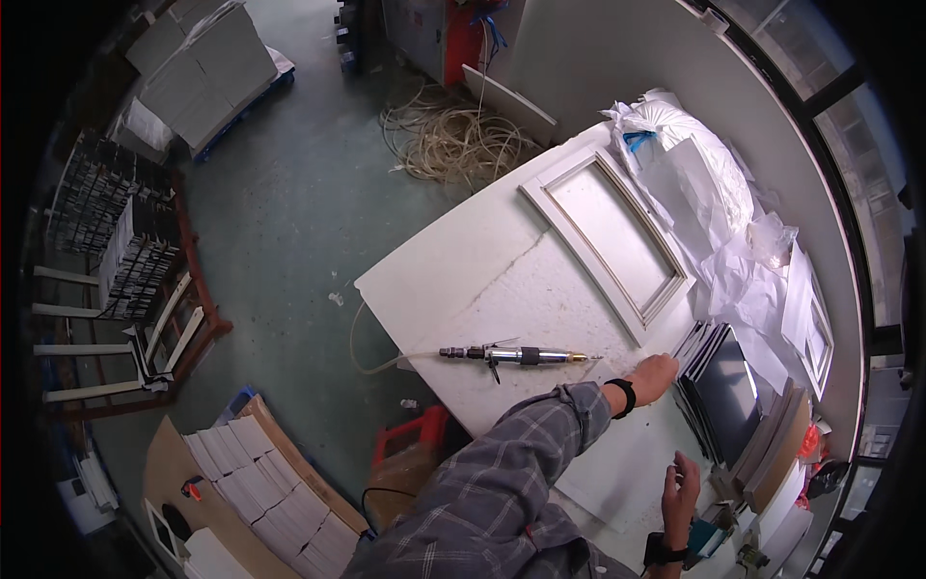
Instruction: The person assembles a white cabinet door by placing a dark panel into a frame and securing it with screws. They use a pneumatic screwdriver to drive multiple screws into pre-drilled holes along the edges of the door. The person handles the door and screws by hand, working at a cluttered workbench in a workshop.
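My left hand (pixel 656 378), wearing a black wristband, reaches across the white table (pixel 424 280) to the near edge of a stack of thin dark panels (pixel 721 386). Its fingers are curled in at the stack's light edges, and whatever they grip is hidden. My right hand (pixel 681 487) is raised near the lower right, fingers loosely bent and apart, with nothing in it. A metal air tool with a thin bit (pixel 521 355) lies on the table left of my left hand. Beneath my left forearm is a pale flat sheet (pixel 617 473).
A white rectangular frame (pixel 564 217) lies at the table's far side, beside crumpled white wrapping (pixel 743 261). Brown boards (pixel 772 449) lean at the right. Coiled hose (pixel 453 135) lies on the floor. Stacked white pieces (pixel 260 473) stand lower left; a loaded rack (pixel 193 328) stands left.
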A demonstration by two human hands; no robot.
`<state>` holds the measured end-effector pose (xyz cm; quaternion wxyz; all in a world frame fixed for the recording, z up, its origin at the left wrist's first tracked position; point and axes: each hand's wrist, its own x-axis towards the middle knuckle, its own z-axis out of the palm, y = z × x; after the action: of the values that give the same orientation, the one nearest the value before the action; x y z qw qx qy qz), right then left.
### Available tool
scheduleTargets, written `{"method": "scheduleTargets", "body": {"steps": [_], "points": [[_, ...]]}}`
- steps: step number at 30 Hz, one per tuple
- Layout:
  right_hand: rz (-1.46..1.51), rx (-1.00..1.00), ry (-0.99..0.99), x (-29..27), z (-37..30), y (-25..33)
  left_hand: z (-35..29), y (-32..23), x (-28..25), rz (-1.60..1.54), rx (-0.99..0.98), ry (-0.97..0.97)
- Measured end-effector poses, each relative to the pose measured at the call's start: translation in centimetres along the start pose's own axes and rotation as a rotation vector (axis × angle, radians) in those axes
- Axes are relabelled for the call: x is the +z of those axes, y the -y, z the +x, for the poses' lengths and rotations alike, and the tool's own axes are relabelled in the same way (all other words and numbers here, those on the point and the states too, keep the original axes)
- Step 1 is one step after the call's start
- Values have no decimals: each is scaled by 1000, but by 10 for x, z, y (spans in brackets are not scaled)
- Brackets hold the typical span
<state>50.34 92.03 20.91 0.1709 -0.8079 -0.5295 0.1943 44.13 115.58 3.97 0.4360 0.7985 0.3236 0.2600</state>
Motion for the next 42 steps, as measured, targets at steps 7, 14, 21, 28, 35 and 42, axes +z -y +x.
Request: {"method": "scheduleTargets", "body": {"steps": [7,14,21,28,35,42], "points": [[-34,-102,15,-11,24,17,1,-9,11,296,164,10],[24,-175,-83,-11,56,67,-25,-12,-52,-449,-78,-65],[283,-363,41,55,123,121,-146,7,-168,-1187,-550,115],[9,-667,343,160,170,147,-247,29,-202,-1515,-748,-111],[-190,-863,388,219,164,176,-277,38,-210,-1551,-788,-203],[-102,-922,506,227,171,181,-285,20,-216,-1508,-820,-174]]}}
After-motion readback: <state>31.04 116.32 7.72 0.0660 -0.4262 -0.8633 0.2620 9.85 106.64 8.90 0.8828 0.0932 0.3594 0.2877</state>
